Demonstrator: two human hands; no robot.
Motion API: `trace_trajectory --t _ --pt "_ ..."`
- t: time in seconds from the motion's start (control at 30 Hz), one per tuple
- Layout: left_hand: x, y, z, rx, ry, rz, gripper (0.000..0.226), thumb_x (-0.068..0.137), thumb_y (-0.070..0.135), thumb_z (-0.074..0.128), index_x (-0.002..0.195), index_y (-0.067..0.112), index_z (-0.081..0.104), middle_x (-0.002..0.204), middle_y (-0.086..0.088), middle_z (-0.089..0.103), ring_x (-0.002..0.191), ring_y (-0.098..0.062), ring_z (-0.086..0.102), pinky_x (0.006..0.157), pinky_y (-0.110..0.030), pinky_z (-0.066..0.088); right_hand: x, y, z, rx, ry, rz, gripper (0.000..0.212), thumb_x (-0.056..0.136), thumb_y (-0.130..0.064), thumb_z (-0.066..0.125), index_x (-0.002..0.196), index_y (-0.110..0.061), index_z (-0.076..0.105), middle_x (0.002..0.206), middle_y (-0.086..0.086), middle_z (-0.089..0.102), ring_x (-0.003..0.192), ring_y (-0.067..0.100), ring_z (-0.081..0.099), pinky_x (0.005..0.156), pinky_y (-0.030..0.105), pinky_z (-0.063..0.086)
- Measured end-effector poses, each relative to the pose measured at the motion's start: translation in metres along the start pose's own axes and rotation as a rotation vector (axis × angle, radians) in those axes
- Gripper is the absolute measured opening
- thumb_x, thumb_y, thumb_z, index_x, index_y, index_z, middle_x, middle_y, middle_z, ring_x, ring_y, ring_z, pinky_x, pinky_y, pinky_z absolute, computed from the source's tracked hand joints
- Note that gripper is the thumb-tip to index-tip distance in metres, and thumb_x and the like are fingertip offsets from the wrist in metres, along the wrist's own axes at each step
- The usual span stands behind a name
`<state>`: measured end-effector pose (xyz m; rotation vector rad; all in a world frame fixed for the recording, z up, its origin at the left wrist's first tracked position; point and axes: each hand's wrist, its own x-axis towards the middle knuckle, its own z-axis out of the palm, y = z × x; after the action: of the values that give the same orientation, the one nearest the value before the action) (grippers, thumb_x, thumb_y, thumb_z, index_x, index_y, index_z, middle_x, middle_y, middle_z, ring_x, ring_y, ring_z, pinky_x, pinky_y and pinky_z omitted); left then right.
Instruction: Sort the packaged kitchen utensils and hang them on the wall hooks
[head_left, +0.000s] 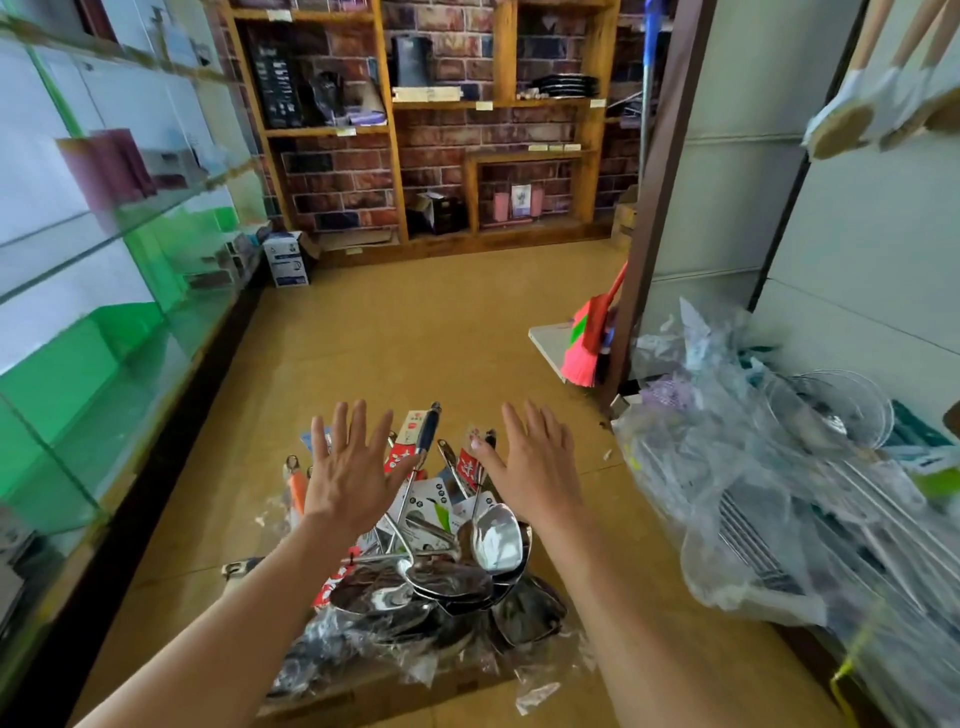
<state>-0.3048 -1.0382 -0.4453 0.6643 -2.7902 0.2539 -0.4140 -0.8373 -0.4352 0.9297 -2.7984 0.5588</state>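
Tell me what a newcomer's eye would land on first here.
The left hand and right hand, both spread open, hover above the pile of packaged steel utensils at bottom centre. Next comes the pink broom leaning by the post at the right, then the heap of plastic-wrapped strainers in the right foreground.

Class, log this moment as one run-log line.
left hand: open, empty | right hand: open, empty | utensil pile: on floor, below both hands | stage: nothing picked up yet
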Motion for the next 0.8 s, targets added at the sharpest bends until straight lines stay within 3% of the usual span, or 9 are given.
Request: trace_trajectory --t 0.33,0.4,0.47,0.53,0.6,0.63,0.67,0.8 --pt "-0.006 -0.025 0.006 -0.019 -0.054 -0.069 0.081 0.091 0.073 0.011 0.156 0.025 0.015 0.162 -0.014 0.007 0.15 -0.035 0.0 0.117 -0.054 -0.01 0.007 -0.03 0.02 0.033 -0.043 -0.062 0.075 0.097 -0.065 0.026 0.156 -0.019 0.018 0.163 0.012 0.018 0.15 0.03 0.011 0.121 0.052 0.013" --pt "0.001 -0.029 0.001 -0.041 -0.009 -0.04 0.078 0.093 0.071 0.016 0.155 0.024 0.018 0.162 -0.014 0.011 0.15 -0.035 0.002 0.117 -0.053 -0.01 0.011 -0.038 0.022 0.043 -0.022 -0.079 0.074 0.098 -0.064 0.026 0.156 -0.019 0.018 0.162 0.012 0.019 0.15 0.03 0.012 0.121 0.052 0.014" --pt "0.01 -0.033 -0.007 -0.045 0.023 -0.04 0.071 0.095 0.065 0.027 0.152 0.022 0.028 0.159 -0.012 0.024 0.148 -0.034 0.014 0.119 -0.052 -0.001 0.018 -0.046 0.024 0.055 -0.001 -0.093 0.073 0.098 -0.063 0.026 0.155 -0.018 0.019 0.162 0.011 0.02 0.15 0.029 0.014 0.121 0.051 0.015" --pt "0.016 -0.04 -0.014 -0.138 -0.03 -0.127 0.058 0.097 0.057 0.038 0.141 0.02 0.047 0.144 -0.01 0.048 0.135 -0.031 0.041 0.115 -0.047 0.028 0.026 -0.058 0.028 0.067 -0.006 -0.11 0.072 0.098 -0.062 0.028 0.155 -0.018 0.02 0.161 0.01 0.023 0.149 0.029 0.017 0.12 0.05 0.017" --pt "0.015 -0.045 -0.013 -0.325 -0.173 -0.257 0.043 0.097 0.052 0.045 0.108 0.017 0.067 0.106 -0.008 0.069 0.095 -0.024 0.065 0.084 -0.037 0.054 0.035 -0.072 0.034 0.079 -0.031 -0.129 0.071 0.098 -0.06 0.031 0.154 -0.017 0.022 0.159 0.009 0.029 0.147 0.029 0.022 0.119 0.049 0.02" --pt "0.012 -0.046 -0.008 -0.358 -0.272 -0.299 0.043 0.097 0.051 0.048 0.088 0.014 0.069 0.083 -0.005 0.069 0.075 -0.019 0.066 0.068 -0.031 0.054 0.04 -0.079 0.037 0.085 -0.045 -0.139 0.07 0.098 -0.059 0.034 0.154 -0.017 0.024 0.156 0.009 0.032 0.145 0.029 0.025 0.118 0.048 0.023" --pt "0.01 -0.046 -0.001 -0.359 -0.362 -0.321 0.047 0.096 0.051 0.05 0.074 0.013 0.066 0.068 -0.001 0.066 0.062 -0.015 0.063 0.062 -0.028 0.052 0.045 -0.086 0.04 0.084 -0.056 -0.152 0.069 0.099 -0.058 0.036 0.152 -0.016 0.027 0.153 0.009 0.037 0.142 0.029 0.029 0.115 0.047 0.026" --pt "0.008 -0.041 0.035 -0.401 -0.617 -0.333 0.057 0.087 0.064 0.053 0.064 0.014 0.067 0.051 0.003 0.067 0.051 -0.007 0.066 0.092 -0.039 0.054 0.072 -0.114 0.054 0.08 -0.115 -0.176 0.059 0.1 -0.052 0.042 0.145 -0.014 0.04 0.142 0.008 0.051 0.131 0.028 0.045 0.104 0.042 0.036"
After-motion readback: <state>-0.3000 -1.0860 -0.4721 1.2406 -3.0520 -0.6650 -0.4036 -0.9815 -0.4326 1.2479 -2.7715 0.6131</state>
